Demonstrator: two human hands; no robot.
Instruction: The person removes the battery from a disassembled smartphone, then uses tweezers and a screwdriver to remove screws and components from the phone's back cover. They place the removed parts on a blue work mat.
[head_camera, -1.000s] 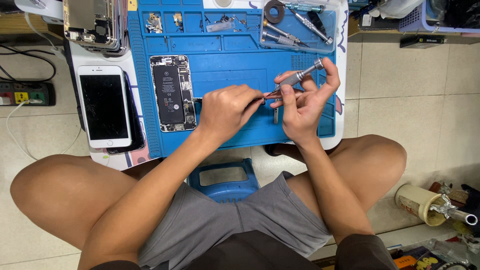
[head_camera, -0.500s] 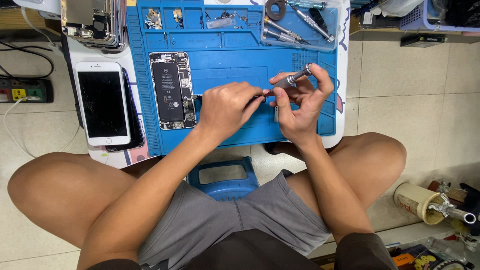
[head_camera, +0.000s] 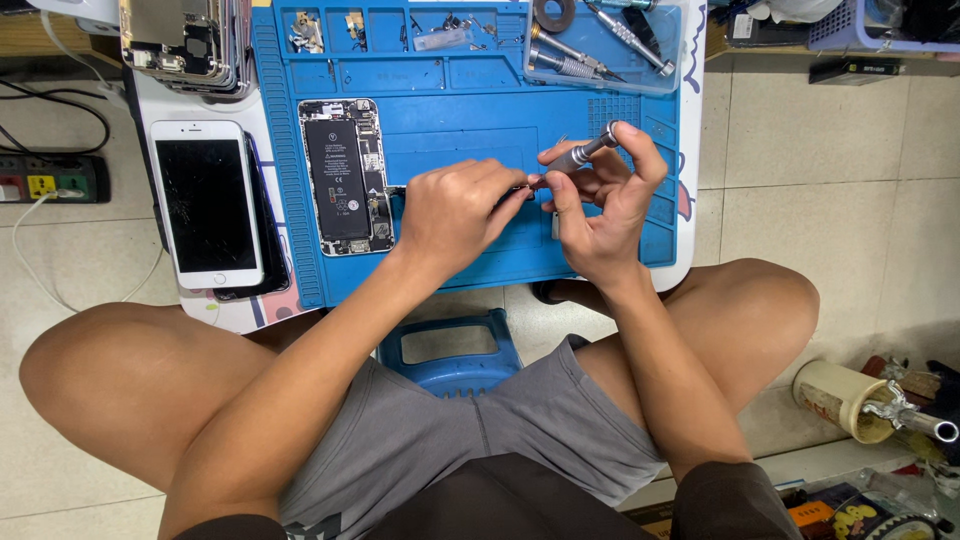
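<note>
Two hands meet at a small screwdriver over a blue repair mat.

The right hand (head_camera: 600, 205) grips the grey screwdriver (head_camera: 580, 155), which tilts up to the right above the mat (head_camera: 450, 110). The left hand (head_camera: 455, 205) pinches at its tip, fingers curled. An opened phone (head_camera: 345, 175) lies just left on the mat; a white phone (head_camera: 205, 205) rests further left.
</note>
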